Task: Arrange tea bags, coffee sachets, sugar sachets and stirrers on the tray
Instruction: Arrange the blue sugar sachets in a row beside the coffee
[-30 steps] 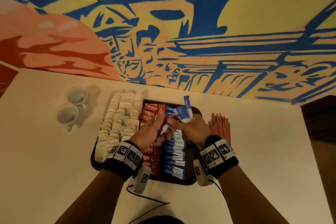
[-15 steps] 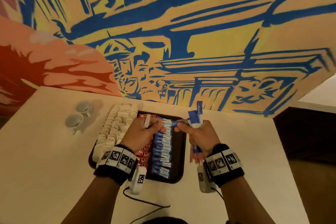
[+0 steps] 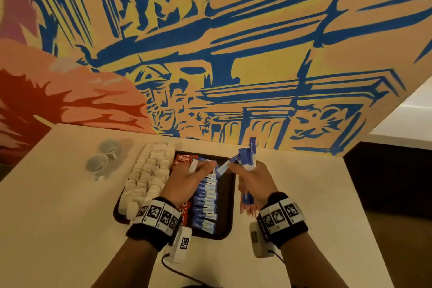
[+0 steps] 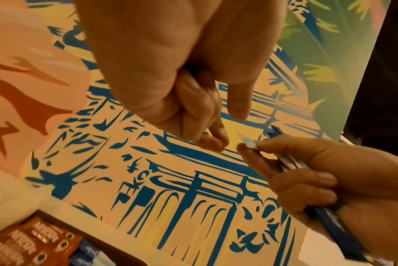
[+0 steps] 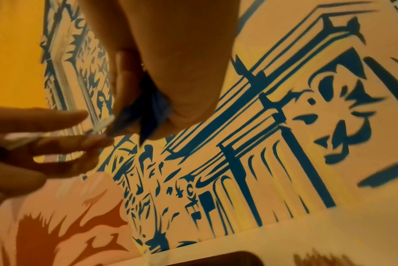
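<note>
Head view: two cups [image 3: 102,155] stand on the white surface [image 3: 58,217] left of the black tray [image 3: 228,196], which holds white tea bags [image 3: 149,175], red coffee sachets [image 3: 184,159] and a row of blue sugar sachets [image 3: 207,203]; stirrers [image 3: 248,210] lie just right of it. Above the tray, the right hand [image 3: 254,182] clutches a bundle of sugar sachets [image 3: 245,155].

Left wrist view: the left hand [image 4: 170,75] has its fingers curled, thumb and fingertip nearly meeting.

Right wrist view: the left-hand fingers [image 5: 57,118] pinch one pale sachet [image 5: 102,126].
</note>
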{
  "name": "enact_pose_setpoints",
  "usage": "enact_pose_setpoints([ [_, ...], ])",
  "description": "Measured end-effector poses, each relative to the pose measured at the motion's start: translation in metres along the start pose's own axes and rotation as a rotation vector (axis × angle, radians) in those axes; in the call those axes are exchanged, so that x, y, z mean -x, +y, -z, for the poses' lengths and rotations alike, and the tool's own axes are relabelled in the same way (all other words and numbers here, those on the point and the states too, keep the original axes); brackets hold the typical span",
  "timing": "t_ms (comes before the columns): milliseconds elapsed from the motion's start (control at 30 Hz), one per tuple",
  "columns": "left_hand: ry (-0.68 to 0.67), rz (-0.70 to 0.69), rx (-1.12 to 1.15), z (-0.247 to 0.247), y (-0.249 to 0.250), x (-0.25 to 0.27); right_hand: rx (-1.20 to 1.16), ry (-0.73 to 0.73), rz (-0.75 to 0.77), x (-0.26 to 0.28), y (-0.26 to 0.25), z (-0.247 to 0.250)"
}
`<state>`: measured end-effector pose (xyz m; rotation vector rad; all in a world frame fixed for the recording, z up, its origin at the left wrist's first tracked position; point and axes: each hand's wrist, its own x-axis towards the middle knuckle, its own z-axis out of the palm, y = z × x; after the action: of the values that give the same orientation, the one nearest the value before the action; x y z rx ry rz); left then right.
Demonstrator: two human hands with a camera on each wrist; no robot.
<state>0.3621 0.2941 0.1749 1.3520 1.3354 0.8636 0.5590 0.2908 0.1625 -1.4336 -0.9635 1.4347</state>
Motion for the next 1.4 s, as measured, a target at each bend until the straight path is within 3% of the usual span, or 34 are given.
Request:
enact_pose_setpoints([
  [133, -0.041, -0.033, 0.039, 0.006, 0.004, -0.016, 0.207, -0.115, 0.051, -0.008, -0.005, -0.001],
  [300, -0.081, 0.015, 0.151, 0.000, -0.004, -0.032, 0.146, -0.164, 0.045, -0.019, -0.003, -0.010],
  [500, -0.015, 0.068, 0.212, 0.006, -0.022, -0.049, 0.094, -0.043, 0.041, -0.037, 0.013, -0.010],
  [633, 0.016, 0.303, 0.269, 0.018, -0.045, -0.064, 0.288, 0.117, -0.058, -0.068, 0.039, -0.004],
  [833, 0.114, 0.519, 0.403, 0.037, -0.099, -0.079, 0.519, 0.113, -0.286, -0.134, 0.088, -0.015],
  [1100, 0.187, 0.376, 0.291, 0.062, -0.128, -0.096, 0.657, 0.108, -0.358, -0.195, 0.127, -0.047],
  [1400, 0.203, 0.395, 0.383, 0.060, -0.141, -0.115, 0.805, 0.067, -0.351, -0.214, 0.140, -0.059],
])
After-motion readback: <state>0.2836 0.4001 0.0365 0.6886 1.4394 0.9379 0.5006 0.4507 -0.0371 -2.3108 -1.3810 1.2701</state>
